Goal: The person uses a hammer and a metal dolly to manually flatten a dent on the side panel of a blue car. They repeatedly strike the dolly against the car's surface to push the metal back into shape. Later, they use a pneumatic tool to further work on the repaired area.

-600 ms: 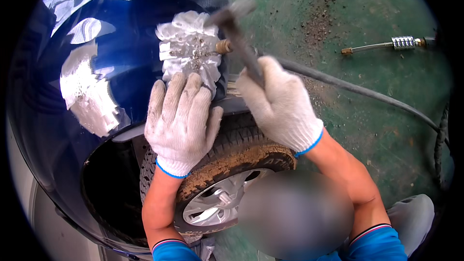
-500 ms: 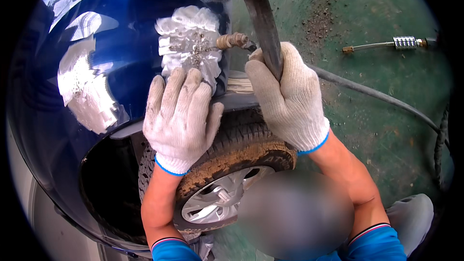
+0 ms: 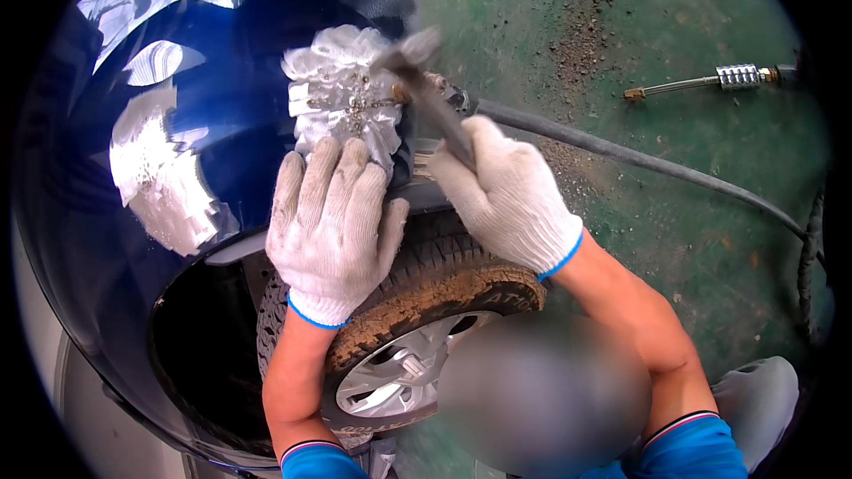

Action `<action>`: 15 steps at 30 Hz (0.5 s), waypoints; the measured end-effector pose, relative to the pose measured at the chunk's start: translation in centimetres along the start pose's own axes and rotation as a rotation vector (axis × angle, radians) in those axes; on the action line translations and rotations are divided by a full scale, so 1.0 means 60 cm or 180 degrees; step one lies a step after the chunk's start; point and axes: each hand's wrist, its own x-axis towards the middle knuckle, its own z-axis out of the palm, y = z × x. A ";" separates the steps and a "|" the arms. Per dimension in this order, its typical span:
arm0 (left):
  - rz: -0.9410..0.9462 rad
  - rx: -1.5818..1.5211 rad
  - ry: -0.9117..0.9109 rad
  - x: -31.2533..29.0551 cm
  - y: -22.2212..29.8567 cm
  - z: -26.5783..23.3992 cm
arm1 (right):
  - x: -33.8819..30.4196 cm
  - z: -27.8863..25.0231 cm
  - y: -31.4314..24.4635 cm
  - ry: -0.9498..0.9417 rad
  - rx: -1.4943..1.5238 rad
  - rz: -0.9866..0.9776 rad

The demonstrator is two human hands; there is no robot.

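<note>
My left hand point(image 3: 324, 235), in a white knit glove, lies flat with fingers stretched on the dark blue car fender point(image 3: 244, 146), just above the wheel arch. Its fingertips reach the lower edge of a bare, ground metal patch point(image 3: 333, 62), where a row of small marks or bits runs down the middle. My gloved right hand point(image 3: 510, 200) is closed round the handle of a hammer point(image 3: 435, 115). The hammer's head is smeared by motion at the patch's right edge, near a brass-coloured piece point(image 3: 401, 92); whether they touch I cannot tell.
A second bare metal patch point(image 3: 160, 168) shows on the fender's left. Below my hands is a muddy tyre point(image 3: 444, 262) on a silver wheel. Across the green floor run a dark cable or hose point(image 3: 621, 151), an air fitting point(image 3: 737, 77) and scattered grit point(image 3: 581, 27).
The hammer has swung down and left from its raised position to the patch's right edge. My right hand has moved slightly left with it; my left hand stays on the fender.
</note>
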 end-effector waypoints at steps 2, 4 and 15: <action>-0.0020 -0.0008 0.0015 -0.009 0.000 0.001 | 0.006 -0.018 -0.033 0.0289 0.0243 -0.0062; 0.0020 -0.0037 0.0098 -0.001 -0.001 0.003 | 0.009 -0.018 -0.031 0.0336 0.0241 -0.0092; -0.0032 -0.0033 -0.0021 0.000 0.003 0.001 | 0.008 0.009 0.006 -0.0328 -0.0389 0.0228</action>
